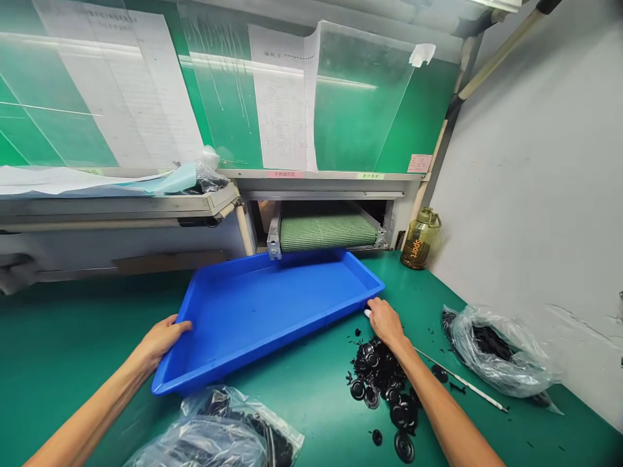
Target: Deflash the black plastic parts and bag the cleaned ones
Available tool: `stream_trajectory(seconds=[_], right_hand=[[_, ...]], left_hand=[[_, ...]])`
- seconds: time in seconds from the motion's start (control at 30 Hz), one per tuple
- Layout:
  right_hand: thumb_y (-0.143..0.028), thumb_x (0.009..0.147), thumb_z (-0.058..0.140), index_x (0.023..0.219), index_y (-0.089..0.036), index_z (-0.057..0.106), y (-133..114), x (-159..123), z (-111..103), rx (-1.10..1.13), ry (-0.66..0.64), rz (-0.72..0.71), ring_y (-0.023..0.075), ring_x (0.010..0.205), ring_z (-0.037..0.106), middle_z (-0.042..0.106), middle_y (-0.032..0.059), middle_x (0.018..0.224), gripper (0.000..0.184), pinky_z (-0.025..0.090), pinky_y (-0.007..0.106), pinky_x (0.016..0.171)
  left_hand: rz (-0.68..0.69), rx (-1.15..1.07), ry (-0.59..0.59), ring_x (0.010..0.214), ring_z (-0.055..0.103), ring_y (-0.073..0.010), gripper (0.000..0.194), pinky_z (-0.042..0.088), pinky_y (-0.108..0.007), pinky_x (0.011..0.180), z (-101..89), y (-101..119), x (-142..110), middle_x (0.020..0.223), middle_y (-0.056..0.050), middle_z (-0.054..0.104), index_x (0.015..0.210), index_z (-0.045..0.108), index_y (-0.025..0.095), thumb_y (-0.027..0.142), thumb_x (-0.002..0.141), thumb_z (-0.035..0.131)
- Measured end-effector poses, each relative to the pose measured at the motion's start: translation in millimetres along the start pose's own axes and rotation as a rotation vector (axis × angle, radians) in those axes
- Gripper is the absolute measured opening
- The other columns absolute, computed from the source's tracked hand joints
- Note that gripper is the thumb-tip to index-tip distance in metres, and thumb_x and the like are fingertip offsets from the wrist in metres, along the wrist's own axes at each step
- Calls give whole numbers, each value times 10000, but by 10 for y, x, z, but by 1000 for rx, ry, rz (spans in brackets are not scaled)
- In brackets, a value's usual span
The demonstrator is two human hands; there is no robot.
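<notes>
A shallow blue plastic tray [257, 301] lies at an angle on the green table, its far side beneath the end of a conveyor. No parts show inside it, only a tiny dark speck. My left hand [163, 337] grips the tray's left rim, thumb over the edge. At the right front corner my right hand [384, 318] is closed on the rim, with something small and white at one fingertip. Just below that hand spreads a pile of black round plastic parts [374, 370], partly covered by my right forearm.
The green conveyor belt [326, 227] ends behind the tray. Clear bags of black parts [214, 434] lie at the front, and another bag [501, 350] at right beside a thin white rod [467, 383]. A yellowish bottle [420, 240] stands by the wall. A shelf [121, 207] overhangs the left.
</notes>
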State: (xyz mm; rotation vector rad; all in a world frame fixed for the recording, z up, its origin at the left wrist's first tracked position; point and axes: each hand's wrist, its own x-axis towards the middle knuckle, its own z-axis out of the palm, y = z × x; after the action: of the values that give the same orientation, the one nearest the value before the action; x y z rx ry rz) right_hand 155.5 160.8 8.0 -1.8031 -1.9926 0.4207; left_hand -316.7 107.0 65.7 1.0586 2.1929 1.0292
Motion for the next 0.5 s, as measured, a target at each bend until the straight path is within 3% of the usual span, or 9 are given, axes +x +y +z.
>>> stream_trajectory(seconds=[0.1,0.3,0.5], right_hand=[[-347,918,565,1158,-169,584,80,-57,-38,-102,-33,-113,200,1030,594,595,75,1186,300,502,427,882],[-348,921,560,1100,-163,607,267,-216,-241,-142,-145,-266,180,976,611,623,62,1117,261,511,405,860],[-345,921,560,1082,-158,612,534,-368,-420,-75,-143,-219,179,975,613,631,59,1101,252,508,404,864]], left_hand=[[-46,-126,-145,526,657,-229,188,562,-316,515,73,68,47,524,16,628,823,506,197,216,637,529],[-59,-221,-223,471,607,-207,214,520,-291,478,197,179,107,486,39,588,818,498,192,187,612,552],[-41,-206,-303,486,595,-206,271,507,-291,479,461,309,136,502,33,590,844,519,179,191,578,570]])
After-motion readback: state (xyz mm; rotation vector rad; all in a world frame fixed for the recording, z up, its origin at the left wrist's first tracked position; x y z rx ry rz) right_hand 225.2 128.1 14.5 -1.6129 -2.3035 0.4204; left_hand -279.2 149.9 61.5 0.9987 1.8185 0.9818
